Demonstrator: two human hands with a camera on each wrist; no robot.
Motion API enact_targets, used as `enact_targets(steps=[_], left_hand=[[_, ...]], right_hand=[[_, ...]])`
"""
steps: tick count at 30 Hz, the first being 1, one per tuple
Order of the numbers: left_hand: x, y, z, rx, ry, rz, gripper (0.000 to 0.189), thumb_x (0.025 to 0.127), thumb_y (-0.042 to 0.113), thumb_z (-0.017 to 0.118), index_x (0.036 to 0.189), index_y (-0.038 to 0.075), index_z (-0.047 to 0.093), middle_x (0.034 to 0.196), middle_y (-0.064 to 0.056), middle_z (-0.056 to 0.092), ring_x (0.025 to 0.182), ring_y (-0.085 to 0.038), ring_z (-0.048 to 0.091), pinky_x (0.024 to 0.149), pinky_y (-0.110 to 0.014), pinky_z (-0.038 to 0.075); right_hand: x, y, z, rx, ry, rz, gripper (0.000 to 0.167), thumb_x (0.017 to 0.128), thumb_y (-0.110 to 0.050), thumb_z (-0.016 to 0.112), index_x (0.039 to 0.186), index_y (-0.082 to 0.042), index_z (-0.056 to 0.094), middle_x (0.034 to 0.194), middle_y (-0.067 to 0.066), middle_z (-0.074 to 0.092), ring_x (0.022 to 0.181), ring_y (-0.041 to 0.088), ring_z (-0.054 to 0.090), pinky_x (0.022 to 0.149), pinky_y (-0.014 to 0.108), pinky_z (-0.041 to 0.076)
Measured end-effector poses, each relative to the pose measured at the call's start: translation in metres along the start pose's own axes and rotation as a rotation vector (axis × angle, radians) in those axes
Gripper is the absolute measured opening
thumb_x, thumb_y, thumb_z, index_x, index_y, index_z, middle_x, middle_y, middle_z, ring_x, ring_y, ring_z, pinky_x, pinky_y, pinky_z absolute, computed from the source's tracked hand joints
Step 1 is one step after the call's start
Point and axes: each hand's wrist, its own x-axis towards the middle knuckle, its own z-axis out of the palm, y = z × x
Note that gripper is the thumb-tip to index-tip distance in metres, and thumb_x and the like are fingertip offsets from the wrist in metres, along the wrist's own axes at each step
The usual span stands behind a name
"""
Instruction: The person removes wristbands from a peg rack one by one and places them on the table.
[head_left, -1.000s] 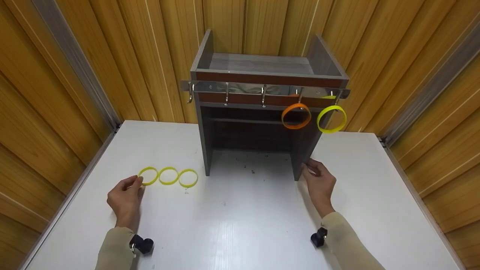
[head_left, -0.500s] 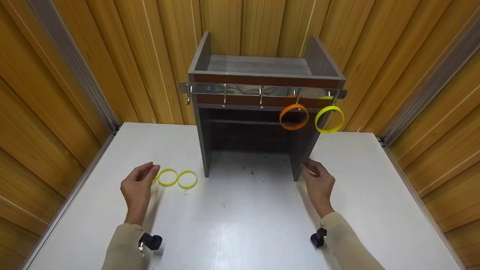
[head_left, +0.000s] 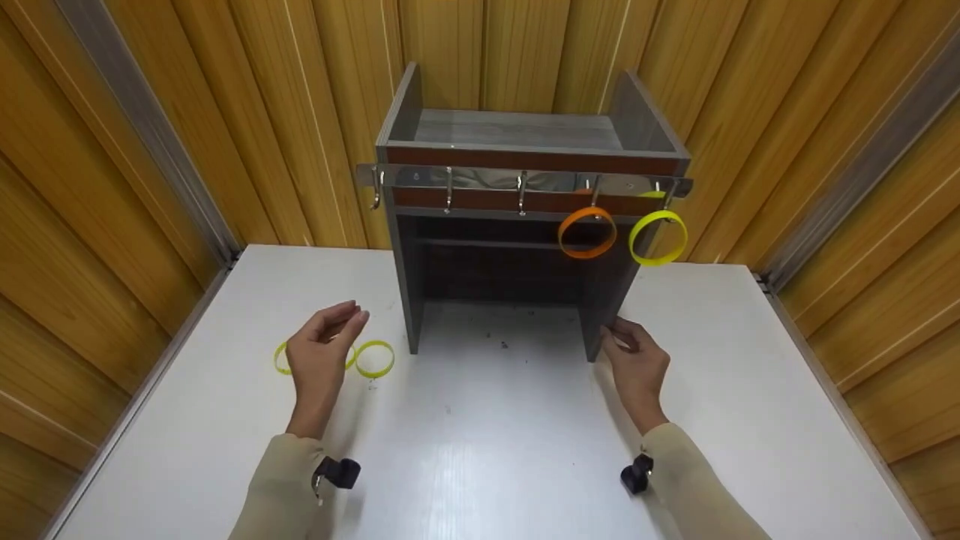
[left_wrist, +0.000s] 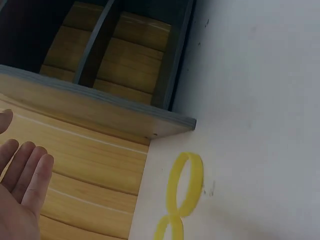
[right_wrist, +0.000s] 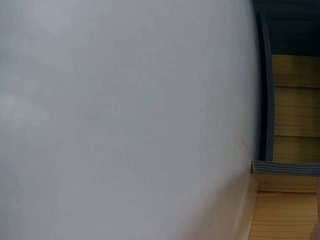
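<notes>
Moved rightward, the left hand (head_left: 321, 356) hangs relaxed, empty, while the right hand (head_left: 637, 367) touches the shelf (head_left: 487, 201), grip unclear.

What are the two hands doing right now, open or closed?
Left hand: open, holding nothing.
Right hand: touching the grey wood-grain side panel; whether it grips cannot be told.

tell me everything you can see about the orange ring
The orange ring is a thin, round, plain band that looks like rubber or soft plastic. It hangs by its top on the fourth hook from the left of a shiny metal strip across the front of the grey shelf. Its opening faces forward. Only the hook visibly touches it; the yellow ring hanging to its right is apart from it.
</notes>
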Motion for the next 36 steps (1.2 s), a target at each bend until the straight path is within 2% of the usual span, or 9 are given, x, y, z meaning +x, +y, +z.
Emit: enact_targets(steps=[4, 9, 19, 27, 36], left_hand=[[-0.003, 0.011, 0.015, -0.033, -0.029, 0.02, 0.026, 0.092, 0.011, 0.086, 0.116, 0.002, 0.079, 0.111, -0.007, 0.079, 0.096, -0.014, 0.074, 0.085, -0.021, 0.06], [-0.006, 0.023, 0.033, -0.063, -0.057, 0.037, 0.025, 0.092, 0.013, 0.086, 0.114, 0.003, 0.08, 0.109, -0.008, 0.079, 0.096, -0.014, 0.075, 0.086, -0.022, 0.061], [-0.013, 0.037, 0.062, -0.131, -0.111, 0.093, 0.022, 0.09, 0.01, 0.087, 0.111, 0.003, 0.08, 0.106, -0.006, 0.079, 0.094, -0.017, 0.076, 0.082, -0.026, 0.063], [-0.017, 0.048, 0.08, -0.202, -0.158, 0.111, 0.023, 0.091, 0.009, 0.086, 0.112, 0.003, 0.08, 0.109, -0.006, 0.079, 0.095, -0.021, 0.076, 0.082, -0.027, 0.063], [-0.015, 0.063, 0.099, -0.276, -0.192, 0.146, 0.022, 0.091, 0.006, 0.085, 0.112, 0.001, 0.079, 0.108, -0.009, 0.079, 0.094, -0.025, 0.076, 0.082, -0.031, 0.065]], right_hand=[[0.0, 0.0, 0.0, 0.006, 0.002, 0.005, 0.019, 0.094, 0.006, 0.077, 0.112, 0.009, 0.075, 0.109, 0.021, 0.077, 0.096, 0.015, 0.075, 0.078, 0.015, 0.06], [0.0, 0.0, 0.0, 0.006, -0.001, 0.006, 0.019, 0.094, 0.006, 0.077, 0.112, 0.009, 0.075, 0.109, 0.021, 0.076, 0.098, 0.021, 0.076, 0.078, 0.016, 0.06], [0.001, -0.001, 0.001, 0.011, 0.003, 0.022, 0.019, 0.093, 0.008, 0.077, 0.111, 0.009, 0.075, 0.109, 0.022, 0.076, 0.093, 0.007, 0.073, 0.078, 0.015, 0.06], [0.001, 0.0, 0.0, 0.014, -0.001, 0.052, 0.019, 0.093, 0.009, 0.077, 0.111, 0.01, 0.074, 0.11, 0.024, 0.075, 0.091, 0.005, 0.073, 0.077, 0.014, 0.06], [0.003, 0.002, -0.002, 0.028, 0.002, 0.057, 0.018, 0.093, 0.008, 0.076, 0.111, 0.011, 0.074, 0.111, 0.026, 0.075, 0.09, 0.002, 0.072, 0.077, 0.013, 0.059]])
